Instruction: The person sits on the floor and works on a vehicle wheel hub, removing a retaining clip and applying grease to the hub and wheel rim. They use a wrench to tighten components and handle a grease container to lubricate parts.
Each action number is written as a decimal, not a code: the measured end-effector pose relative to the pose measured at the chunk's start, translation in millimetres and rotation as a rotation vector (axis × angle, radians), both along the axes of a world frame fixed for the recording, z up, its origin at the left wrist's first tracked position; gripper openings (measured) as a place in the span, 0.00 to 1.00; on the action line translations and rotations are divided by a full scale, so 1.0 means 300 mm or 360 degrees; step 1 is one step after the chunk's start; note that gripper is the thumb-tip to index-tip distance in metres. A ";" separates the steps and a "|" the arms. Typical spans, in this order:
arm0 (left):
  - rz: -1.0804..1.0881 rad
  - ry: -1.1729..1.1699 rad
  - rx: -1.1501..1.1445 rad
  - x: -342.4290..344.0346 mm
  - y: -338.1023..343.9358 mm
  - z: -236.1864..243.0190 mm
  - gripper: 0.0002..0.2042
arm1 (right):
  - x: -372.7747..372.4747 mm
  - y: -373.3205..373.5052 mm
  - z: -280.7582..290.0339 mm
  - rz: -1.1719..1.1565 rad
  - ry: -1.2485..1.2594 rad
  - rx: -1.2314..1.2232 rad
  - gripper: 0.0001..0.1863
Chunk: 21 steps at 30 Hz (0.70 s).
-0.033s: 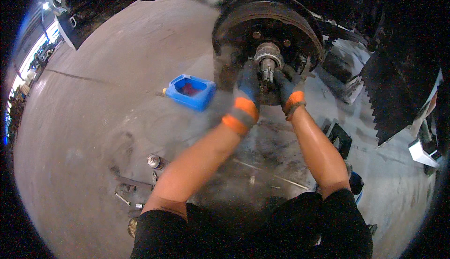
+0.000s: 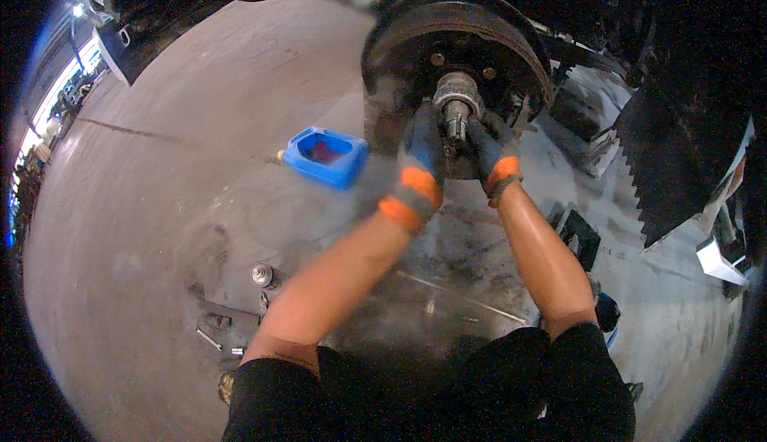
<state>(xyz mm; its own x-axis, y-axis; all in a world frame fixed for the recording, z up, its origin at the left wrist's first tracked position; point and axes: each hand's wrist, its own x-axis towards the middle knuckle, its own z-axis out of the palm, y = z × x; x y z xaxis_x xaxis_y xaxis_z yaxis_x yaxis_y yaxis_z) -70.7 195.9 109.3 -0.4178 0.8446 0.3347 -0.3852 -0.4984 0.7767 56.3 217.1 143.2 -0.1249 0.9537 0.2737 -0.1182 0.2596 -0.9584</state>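
Note:
A dark, dirty brake drum assembly [image 2: 415, 30] is in front of me at the top, with bolt heads on its face. From its middle a bare metal spindle [image 2: 456, 122] sticks out towards me, with a slot along its end. A ring-shaped metal bearing [image 2: 457, 89] sits around the spindle. My left hand [image 2: 422, 140], in a dark glove with an orange cuff, is closed against the bearing's left side. My right hand [image 2: 493, 145], gloved the same way, grips its lower right side. The dark gloves partly hide the fingertips.
Left of my hands a cut-open blue jug [image 2: 339, 172] with reddish contents lies on the concrete floor [image 2: 184, 130]. Nearer me are a spray can [image 2: 262, 275], a flat dark bar [image 2: 228, 311], a wrench [image 2: 209, 339] and a thin rod [image 2: 463, 298]. A jagged-edged dark panel [image 2: 663, 170] hangs at right.

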 end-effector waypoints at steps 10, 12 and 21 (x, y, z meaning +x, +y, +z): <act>0.0406 -0.0040 0.0342 0.018 0.023 -0.107 0.15 | 0.009 -0.088 -0.001 -0.0015 -0.0109 0.0161 0.22; 0.0328 -0.0117 0.0271 0.031 -0.007 -0.094 0.15 | 0.016 -0.084 0.000 -0.0011 -0.0103 0.0097 0.22; 0.0385 -0.0089 0.0137 0.029 -0.003 -0.026 0.15 | -0.012 -0.044 0.031 0.0283 0.0327 -0.0235 0.20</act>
<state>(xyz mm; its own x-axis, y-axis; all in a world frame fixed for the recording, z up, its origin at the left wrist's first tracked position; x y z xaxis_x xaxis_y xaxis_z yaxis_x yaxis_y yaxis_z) -62.0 194.9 101.7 -0.6242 0.6870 0.3720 -0.2875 -0.6447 0.7083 52.7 203.8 152.5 -0.2497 0.9532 0.1705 -0.3445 0.0771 -0.9356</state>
